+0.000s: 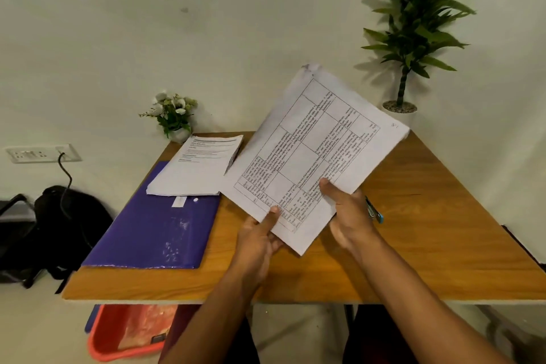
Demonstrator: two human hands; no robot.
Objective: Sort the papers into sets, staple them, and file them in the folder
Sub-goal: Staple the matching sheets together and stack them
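Gripping tilted sheets (313, 151) in left hand (260, 239) and right hand (348, 216) (thumbs on top), partly hiding stapler (374, 212); paper stack (198, 168) overlapping folder (153, 233).

The sheet (313, 151) bears print too blurred to read

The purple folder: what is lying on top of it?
A stack of printed papers covers the far part of the purple folder. Whatever is under that stack or inside the folder is hidden.
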